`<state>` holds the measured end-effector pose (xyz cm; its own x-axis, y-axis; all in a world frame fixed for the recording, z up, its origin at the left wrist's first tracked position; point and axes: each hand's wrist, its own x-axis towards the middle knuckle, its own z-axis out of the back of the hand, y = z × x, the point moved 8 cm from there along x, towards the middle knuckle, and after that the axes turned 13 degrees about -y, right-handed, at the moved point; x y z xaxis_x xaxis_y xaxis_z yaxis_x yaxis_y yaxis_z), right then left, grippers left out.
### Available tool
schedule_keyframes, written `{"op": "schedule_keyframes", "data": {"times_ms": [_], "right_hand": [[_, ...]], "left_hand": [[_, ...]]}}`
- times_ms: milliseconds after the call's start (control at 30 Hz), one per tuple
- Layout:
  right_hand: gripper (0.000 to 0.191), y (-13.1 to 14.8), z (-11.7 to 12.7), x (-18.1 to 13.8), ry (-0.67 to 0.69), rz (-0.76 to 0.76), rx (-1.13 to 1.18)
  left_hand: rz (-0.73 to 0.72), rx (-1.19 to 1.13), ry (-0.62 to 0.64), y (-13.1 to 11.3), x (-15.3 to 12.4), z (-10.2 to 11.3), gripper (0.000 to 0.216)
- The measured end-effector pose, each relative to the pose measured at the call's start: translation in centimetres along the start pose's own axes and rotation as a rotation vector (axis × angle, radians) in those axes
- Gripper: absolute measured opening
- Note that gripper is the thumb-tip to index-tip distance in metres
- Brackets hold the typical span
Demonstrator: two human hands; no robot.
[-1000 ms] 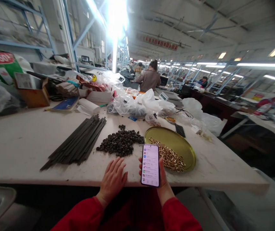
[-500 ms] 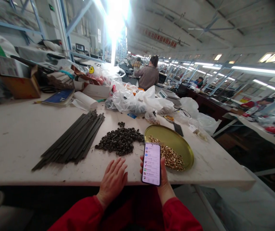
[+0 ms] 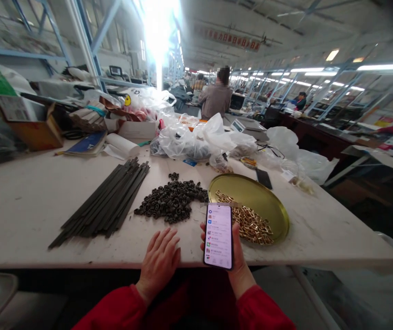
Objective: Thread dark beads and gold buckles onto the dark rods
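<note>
My right hand [image 3: 240,263] grips a lit smartphone [image 3: 219,235] upright over the table's near edge, its screen showing a list. My left hand [image 3: 159,261] lies flat on the white table [image 3: 28,206] with fingers stretched out, holding nothing. Just beyond my left hand is a heap of small dark ring-like parts [image 3: 172,204]. A round brass-coloured tray [image 3: 251,195] with several small gold metal pieces [image 3: 253,224] sits right behind the phone. A bundle of long dark flat strips [image 3: 105,204] lies to the left of the heap.
Clear plastic bags [image 3: 196,142], a paper roll [image 3: 122,145], a blue book [image 3: 88,143], boxes [image 3: 36,130] and a dark phone [image 3: 263,178] crowd the table's far side. A person in a grey top [image 3: 215,98] stands beyond, back turned. More benches run along the right.
Only the view has shifted slightly. Both hands stay where they were, the right still holding the phone.
</note>
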<state>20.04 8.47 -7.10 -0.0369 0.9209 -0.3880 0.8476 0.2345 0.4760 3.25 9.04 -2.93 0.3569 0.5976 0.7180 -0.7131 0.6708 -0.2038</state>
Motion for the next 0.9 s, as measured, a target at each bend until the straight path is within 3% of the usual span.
{"op": "schedule_keyframes", "data": {"times_ms": [133, 300, 567, 900], "right_hand": [[0.069, 0.2, 0.1, 0.2, -0.006, -0.038, 0.053], [0.069, 0.4, 0.4, 0.6, -0.026, -0.095, 0.122], [0.073, 0.4, 0.7, 1.1, -0.019, -0.212, 0.23], [0.082, 0.4, 0.4, 0.5, 0.057, -0.336, 0.296]], "left_hand": [[0.028, -0.091, 0.018, -0.4, 0.7, -0.3, 0.022], [0.067, -0.303, 0.03, -2.9, 1.6, -0.8, 0.016], [0.198, -0.45, 0.245, -4.7, 2.6, -2.2, 0.012], [0.599, -0.574, 0.354, -4.8, 1.4, -4.9, 0.023]]}}
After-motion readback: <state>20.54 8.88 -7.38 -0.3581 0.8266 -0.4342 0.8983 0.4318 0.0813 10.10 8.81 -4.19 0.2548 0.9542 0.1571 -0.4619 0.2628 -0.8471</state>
